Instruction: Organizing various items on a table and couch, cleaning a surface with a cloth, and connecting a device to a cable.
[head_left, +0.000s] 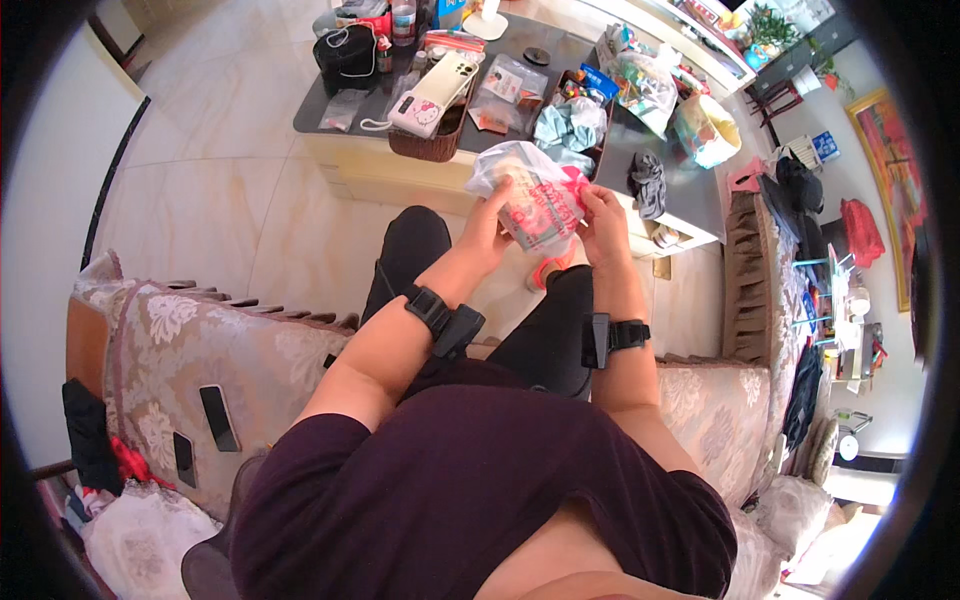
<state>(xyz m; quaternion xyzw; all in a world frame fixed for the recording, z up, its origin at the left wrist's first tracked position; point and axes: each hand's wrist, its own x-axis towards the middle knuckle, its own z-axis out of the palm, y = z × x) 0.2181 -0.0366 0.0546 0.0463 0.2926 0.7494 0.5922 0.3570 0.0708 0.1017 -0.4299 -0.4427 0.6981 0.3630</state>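
Between my hands, above my knees, is a whitish translucent plastic bag (541, 206) with red printing. Something box-like shows through it, but I cannot make out what. My left hand (487, 229) grips the bag's left side, thumb on top. At the upper right, the fingers of my right hand (602, 221) pinch a bunched red part of the bag. Just beyond the bag, a brown woven basket (426, 148) stands at the table's front edge, with a white power bank or phone (435, 97) bearing a cartoon cat lying across it.
The dark-topped coffee table (487, 139) carries a black pouch (345, 56), clear plastic packets (510, 86), a second basket with pale blue cloth (570, 124), a dark crumpled cloth (647, 184) and a bin-like container (706, 131). Two phones (219, 418) lie on the sofa (285, 360).
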